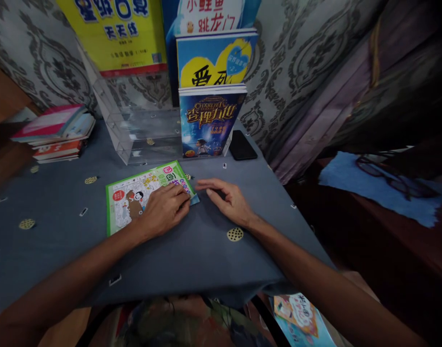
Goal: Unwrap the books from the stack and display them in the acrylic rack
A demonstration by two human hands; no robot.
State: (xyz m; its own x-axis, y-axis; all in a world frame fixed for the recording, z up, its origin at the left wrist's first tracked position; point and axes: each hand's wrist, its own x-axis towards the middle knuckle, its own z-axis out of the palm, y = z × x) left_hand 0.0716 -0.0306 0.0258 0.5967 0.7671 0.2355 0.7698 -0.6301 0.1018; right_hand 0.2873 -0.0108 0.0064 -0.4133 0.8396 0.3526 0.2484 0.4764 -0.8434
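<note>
A thin green-bordered picture book (134, 185) lies flat on the tablecloth, its cover showing partly coloured line drawings. My left hand (166, 206) rests on its right part, fingers bent over the cover and thumb at the near edge. It covers part of the cover print. A small blue corner sticks out from the book's right side. Just right of that corner, apart from the book, my right hand (228, 200) is on its side over the cloth. Its fingers are stretched out, with a gap to the thumb and nothing between them.
Behind stands a clear rack (152, 149) holding upright books, a dark blue one (209, 125) in front. A black phone (243, 145) lies beside it. Stacked books (60, 130) are at left. Glasses (394, 176) rest on blue cloth (345, 178) at right. More books (302, 318) sit below the table.
</note>
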